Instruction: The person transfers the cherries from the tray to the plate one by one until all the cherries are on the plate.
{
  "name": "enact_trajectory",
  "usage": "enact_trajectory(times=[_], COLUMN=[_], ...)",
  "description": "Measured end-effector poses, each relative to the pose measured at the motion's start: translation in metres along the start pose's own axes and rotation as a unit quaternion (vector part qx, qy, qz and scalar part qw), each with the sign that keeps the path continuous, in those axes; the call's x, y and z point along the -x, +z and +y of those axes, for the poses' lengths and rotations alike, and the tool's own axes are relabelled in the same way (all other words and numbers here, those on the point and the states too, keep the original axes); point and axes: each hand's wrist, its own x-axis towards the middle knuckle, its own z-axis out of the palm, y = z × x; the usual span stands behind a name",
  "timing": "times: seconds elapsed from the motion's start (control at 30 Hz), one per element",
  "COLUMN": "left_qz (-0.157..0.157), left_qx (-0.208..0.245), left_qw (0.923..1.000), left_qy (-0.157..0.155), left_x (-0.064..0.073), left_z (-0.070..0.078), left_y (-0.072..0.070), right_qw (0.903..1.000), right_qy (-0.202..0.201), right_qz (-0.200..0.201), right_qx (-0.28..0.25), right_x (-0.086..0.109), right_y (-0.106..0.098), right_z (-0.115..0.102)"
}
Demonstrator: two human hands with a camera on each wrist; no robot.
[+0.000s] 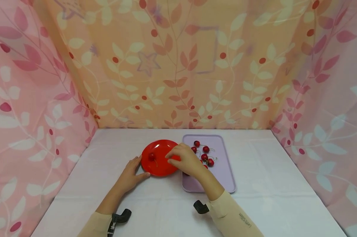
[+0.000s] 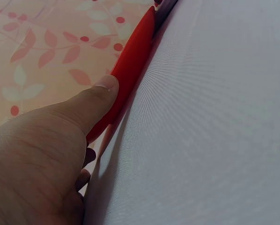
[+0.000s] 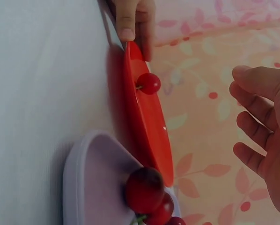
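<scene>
On the white-covered table lies a glossy red plate (image 1: 163, 169) bearing one cherry (image 1: 151, 156) with its stem. My left hand (image 1: 132, 177) holds the plate's near-left rim, thumb along the front edge and fingers around the left side; its thumb (image 2: 100, 96) shows against the rim in the left wrist view. Over the plate's right edge hovers my right hand (image 1: 185, 159), fingers loosely bent, with nothing visible between the thumb and fingertips. Just right of the plate, several stemmed cherries (image 1: 206, 149) lie in a lilac tray (image 1: 222, 177), partly hidden behind the right hand and wrist.
Leaf-patterned cloth hangs behind the table as an orange back wall (image 1: 178, 82), with pink cloth walls (image 1: 27, 108) at both sides. White cloth (image 1: 273, 184) covers the tabletop. Both wrists carry black camera mounts (image 1: 200, 207).
</scene>
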Motion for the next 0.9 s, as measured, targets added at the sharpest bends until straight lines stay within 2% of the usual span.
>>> enact_trajectory(times=[0.2, 0.47, 0.9], left_qz=[0.0, 0.0, -0.003], left_qx=[0.003, 0.0, 0.003], left_qw=[1.0, 1.0, 1.0], left_qy=[0.001, 0.001, -0.001], left_x=[0.0, -0.001, 0.0], left_z=[0.0, 0.001, 0.001], left_y=[-0.001, -0.001, -0.001], right_qw=[0.9993, 0.9965, 0.9939], right_qy=[-0.023, -0.058, -0.063], right_qz=[0.028, 0.056, 0.066], right_qx=[-0.005, 0.025, 0.062], right_x=[0.016, 0.034, 0.057], right_y=[-0.017, -0.035, -0.054], right_z=[0.003, 0.012, 0.026])
